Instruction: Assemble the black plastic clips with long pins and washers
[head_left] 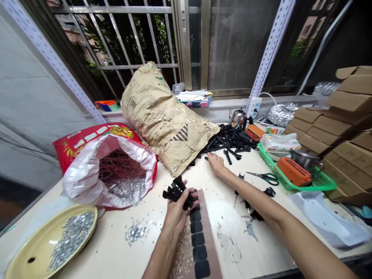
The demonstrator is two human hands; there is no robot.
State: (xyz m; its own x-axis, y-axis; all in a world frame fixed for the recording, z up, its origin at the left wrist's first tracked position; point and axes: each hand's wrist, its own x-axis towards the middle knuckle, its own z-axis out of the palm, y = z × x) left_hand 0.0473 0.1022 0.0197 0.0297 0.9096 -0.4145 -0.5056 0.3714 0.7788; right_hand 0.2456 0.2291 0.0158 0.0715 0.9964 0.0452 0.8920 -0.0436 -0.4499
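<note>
My left hand (178,213) is closed around several black plastic parts (176,192), long pieces with clip-like ends that stick out past the fingers. It hovers over a brown strip (210,232) bearing a row of black rounded-square pads (199,253). Farther out, my right hand (217,164) reaches to the near edge of a heap of the same black parts (229,138). Its fingers are pinched together, and the dark end of one part (206,158) shows at the fingertips. The paper sack (165,120) lies just left of that heap.
On the left are a red-and-white bag (84,178) of thin rods and a yellow dish (31,232) of small metal pieces, with more pieces (136,232) scattered nearby. Scissors (266,177), a green basket (290,186) and stacked cardboard boxes (345,155) stand right.
</note>
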